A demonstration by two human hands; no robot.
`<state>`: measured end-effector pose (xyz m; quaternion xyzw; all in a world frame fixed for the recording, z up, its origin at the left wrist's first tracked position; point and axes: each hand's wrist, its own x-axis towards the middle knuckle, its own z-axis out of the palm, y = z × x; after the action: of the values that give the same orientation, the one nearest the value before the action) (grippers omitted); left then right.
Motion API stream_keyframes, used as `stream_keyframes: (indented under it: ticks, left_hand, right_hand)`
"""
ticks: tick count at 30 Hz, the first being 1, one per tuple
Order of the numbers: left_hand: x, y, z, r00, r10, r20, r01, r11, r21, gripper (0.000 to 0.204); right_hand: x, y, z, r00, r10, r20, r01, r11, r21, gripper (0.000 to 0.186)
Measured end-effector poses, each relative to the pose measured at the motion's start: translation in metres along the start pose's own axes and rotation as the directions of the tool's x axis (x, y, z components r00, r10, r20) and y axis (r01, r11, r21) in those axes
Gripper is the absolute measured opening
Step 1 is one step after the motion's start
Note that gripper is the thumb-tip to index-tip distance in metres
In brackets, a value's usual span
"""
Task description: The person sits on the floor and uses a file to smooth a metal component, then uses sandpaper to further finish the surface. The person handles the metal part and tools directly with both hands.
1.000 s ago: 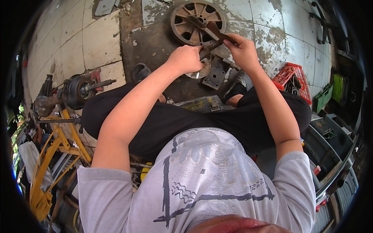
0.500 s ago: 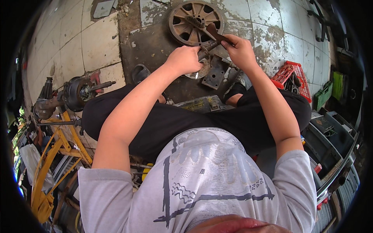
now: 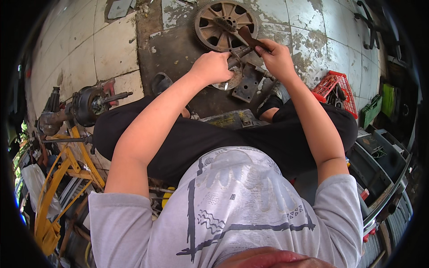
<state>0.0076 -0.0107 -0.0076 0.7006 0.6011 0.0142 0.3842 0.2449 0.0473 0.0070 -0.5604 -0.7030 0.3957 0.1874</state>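
My right hand [image 3: 279,60] is closed round a flat, dark brown scraper-like tool [image 3: 248,37], its wider end pointing up and left. To its left, my left hand [image 3: 211,69] is closed on a dark cylindrical metal part [image 3: 240,56] that slants up toward the tool. How its fingers grip is partly hidden. A thin curved ring and a round greyish disc [image 3: 233,80] show just below that hand. Beyond both hands, a rusty toothed flywheel [image 3: 209,32] lies on the floor with a brush [image 3: 222,23] across it. A metal block with holes [image 3: 246,87] sits beneath the right hand.
A dark cup-shaped piece [image 3: 161,84] stands left of my left forearm. On the left are an axle-like assembly [image 3: 85,108] and a yellow metal frame [image 3: 67,174]. A red plastic basket [image 3: 343,85] with tools stands to the right, near grey plastic parts [image 3: 380,156].
The brown tool and my right hand have shifted very slightly. My left hand stays in nearly the same place, still on the metal part.
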Motion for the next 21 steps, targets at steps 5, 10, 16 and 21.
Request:
stream_keyframes:
  ticks: [5, 10, 16, 21]
  left_hand:
    - [0.002, -0.002, 0.000, 1.000, 0.003, -0.001, -0.003, 1.000, -0.008, 0.057]
    - [0.001, -0.003, 0.000, 1.000, 0.008, 0.001, -0.008, 1.000, -0.009, 0.055]
    - [0.002, 0.000, -0.001, 1.000, 0.009, -0.016, -0.009, 1.000, -0.001, 0.055]
    - [0.003, -0.002, 0.003, 1.000, 0.010, -0.019, -0.010, 1.000, 0.003, 0.050]
  right_hand:
    - [-0.002, -0.010, -0.003, 1.000, 0.012, 0.005, -0.011, 0.999, -0.037, 0.026]
    - [0.002, 0.000, 0.002, 1.000, -0.029, -0.003, 0.029, 0.999, -0.038, 0.026]
    - [0.000, -0.009, -0.002, 1.000, -0.029, -0.006, 0.029, 0.999, -0.027, 0.026]
    - [0.001, 0.000, 0.002, 0.993, -0.117, -0.033, 0.116, 0.993, -0.030, 0.026]
